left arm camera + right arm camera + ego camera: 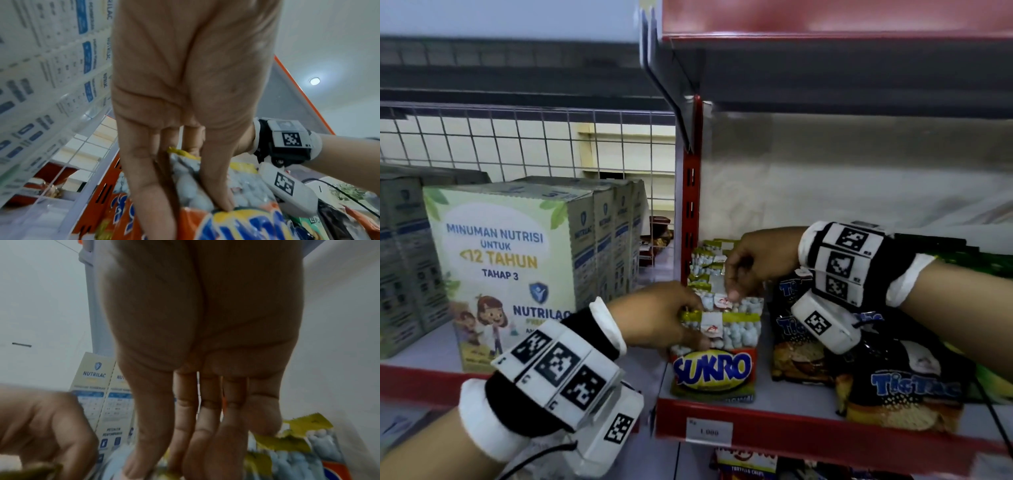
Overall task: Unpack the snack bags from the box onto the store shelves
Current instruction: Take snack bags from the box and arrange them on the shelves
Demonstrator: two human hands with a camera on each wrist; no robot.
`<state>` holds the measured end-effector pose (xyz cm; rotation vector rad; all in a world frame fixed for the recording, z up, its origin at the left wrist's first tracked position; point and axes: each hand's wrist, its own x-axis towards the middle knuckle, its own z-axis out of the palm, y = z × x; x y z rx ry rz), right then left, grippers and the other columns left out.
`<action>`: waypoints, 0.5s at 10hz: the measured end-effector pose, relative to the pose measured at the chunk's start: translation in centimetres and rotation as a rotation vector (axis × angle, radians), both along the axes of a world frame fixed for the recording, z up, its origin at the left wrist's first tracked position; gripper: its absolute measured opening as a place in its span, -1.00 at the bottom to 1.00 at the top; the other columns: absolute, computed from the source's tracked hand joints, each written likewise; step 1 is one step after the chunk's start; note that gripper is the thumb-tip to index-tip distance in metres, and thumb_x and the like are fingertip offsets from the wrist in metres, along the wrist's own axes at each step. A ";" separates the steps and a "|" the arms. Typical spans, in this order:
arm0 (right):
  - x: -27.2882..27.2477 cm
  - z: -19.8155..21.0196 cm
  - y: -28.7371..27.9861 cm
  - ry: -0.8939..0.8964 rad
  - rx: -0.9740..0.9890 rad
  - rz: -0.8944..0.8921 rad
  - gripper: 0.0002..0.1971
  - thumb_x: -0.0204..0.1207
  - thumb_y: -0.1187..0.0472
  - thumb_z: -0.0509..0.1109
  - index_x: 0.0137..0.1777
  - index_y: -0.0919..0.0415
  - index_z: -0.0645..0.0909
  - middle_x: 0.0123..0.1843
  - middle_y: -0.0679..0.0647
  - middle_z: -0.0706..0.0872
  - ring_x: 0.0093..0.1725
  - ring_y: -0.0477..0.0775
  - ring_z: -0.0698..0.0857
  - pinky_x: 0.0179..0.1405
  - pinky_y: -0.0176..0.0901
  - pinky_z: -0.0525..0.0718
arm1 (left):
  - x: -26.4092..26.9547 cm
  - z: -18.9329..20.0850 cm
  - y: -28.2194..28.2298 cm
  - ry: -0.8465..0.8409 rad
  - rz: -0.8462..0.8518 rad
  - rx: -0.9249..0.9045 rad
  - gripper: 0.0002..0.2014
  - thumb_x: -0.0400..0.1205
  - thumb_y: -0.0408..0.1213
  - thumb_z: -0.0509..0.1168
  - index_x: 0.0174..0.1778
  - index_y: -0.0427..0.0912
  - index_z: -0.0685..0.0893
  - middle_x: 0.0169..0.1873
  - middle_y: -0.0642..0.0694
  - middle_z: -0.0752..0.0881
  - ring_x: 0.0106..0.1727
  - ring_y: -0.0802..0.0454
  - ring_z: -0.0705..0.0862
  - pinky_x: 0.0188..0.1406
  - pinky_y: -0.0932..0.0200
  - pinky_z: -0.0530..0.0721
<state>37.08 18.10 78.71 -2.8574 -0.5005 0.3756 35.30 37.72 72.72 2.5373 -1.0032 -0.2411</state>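
We already have a row of Sukro bags [714, 356] on the shelf [756, 416]. Our left hand [654, 317] grips the front bag; our right hand [755, 260] pinches the tops behind. The box is not visible, so we cannot tell what remains.

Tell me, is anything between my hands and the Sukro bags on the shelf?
Nothing visible. The left hand already grips the front Sukro bag, and the right hand pinches the bags behind it.

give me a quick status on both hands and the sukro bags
Left hand grips the front Sukro bag. Right hand pinches a bag top in the row behind. Tic Tac bags crowd the right.
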 end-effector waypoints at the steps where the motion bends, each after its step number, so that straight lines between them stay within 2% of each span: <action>1: 0.2 1.1 -1.0 -0.067 -0.032 -0.039 -0.82 0.51 0.05 0.46 -0.05 0.15 0.74 -0.30 -0.01 0.80 -0.30 -0.02 0.72 -0.24 -0.18 0.70 | 0.1 -0.6 -0.1 0.037 0.072 -0.010 -0.62 0.53 -0.04 0.43 0.21 -0.11 0.65 0.18 -0.03 0.73 0.10 0.06 0.71 0.09 0.15 0.69; 2: 1.3 2.5 -3.0 -0.094 -0.079 -0.213 -0.85 0.61 0.23 0.32 0.03 0.29 0.66 -0.25 0.08 0.84 -0.37 0.06 0.75 -0.41 -0.29 0.70 | -0.1 -1.1 -0.5 0.057 0.160 -0.013 -0.65 0.54 0.03 0.40 0.17 0.02 0.54 0.23 -0.05 0.58 0.36 -0.03 0.52 0.06 0.32 0.51; 3: 2.0 2.3 -3.9 -0.039 -0.073 -0.327 -0.82 0.61 0.31 0.30 0.08 0.41 0.65 -0.05 0.29 0.82 -0.33 0.09 0.77 -0.27 -0.16 0.78 | -0.1 -1.0 -0.8 0.091 0.197 0.026 -0.49 0.53 0.09 0.38 0.32 -0.03 0.43 0.32 -0.13 0.46 0.46 -0.08 0.39 0.11 0.28 0.45; 4: 2.6 0.6 -3.9 0.059 -0.051 -0.375 -0.74 0.46 0.37 0.43 0.14 0.42 0.67 0.14 0.32 0.75 -0.08 0.19 0.76 0.13 0.08 0.74 | 0.1 -1.1 -0.9 0.194 0.254 -0.029 -0.26 0.46 0.12 0.44 0.40 -0.09 0.23 0.30 -0.08 0.40 0.36 0.00 0.45 0.18 0.25 0.52; 5: 2.9 -0.4 -3.6 0.108 -0.018 -0.380 -0.76 0.42 0.33 0.48 0.09 0.32 0.69 0.08 0.23 0.74 -0.17 0.06 0.73 0.21 0.04 0.71 | 0.2 -1.4 -0.9 0.320 0.256 -0.148 -0.18 0.46 0.00 0.48 0.41 -0.11 0.04 0.23 0.01 0.46 0.24 0.08 0.54 0.17 0.17 0.64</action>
